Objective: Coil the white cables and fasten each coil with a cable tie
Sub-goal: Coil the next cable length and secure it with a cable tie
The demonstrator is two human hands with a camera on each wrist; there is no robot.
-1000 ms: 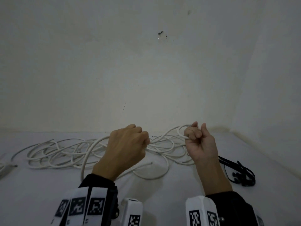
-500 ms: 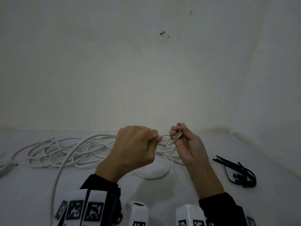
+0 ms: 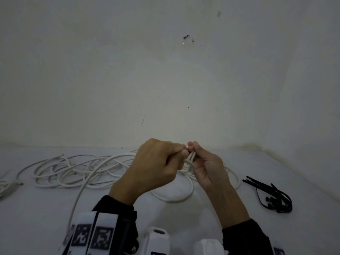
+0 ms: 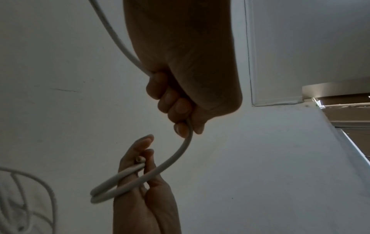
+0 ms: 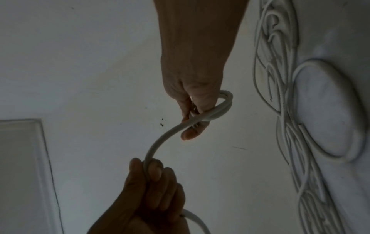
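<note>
A long white cable (image 3: 82,167) lies in loose loops on the white surface (image 3: 36,208) by the wall. My left hand (image 3: 156,166) grips a strand of it (image 4: 178,152) in a fist, lifted above the surface. My right hand (image 3: 204,166) pinches a small tight loop of the same cable (image 5: 218,107) between thumb and fingers, with the cable's cut end (image 4: 139,159) at the fingertips. The two hands nearly touch, and a short curved run of cable (image 5: 160,142) joins them. Black cable ties (image 3: 272,196) lie in a bunch to the right of my right hand.
A second white cable bundle (image 3: 7,186) shows at the far left edge. One loop of cable (image 3: 176,197) rests on the surface under my hands. The wall (image 3: 165,80) rises close behind, and a side wall (image 3: 312,107) closes in on the right.
Both hands rose off the pile and came together. The right hand brought its cable loop leftward to the left hand, which now pulls a strand up from the pile.
</note>
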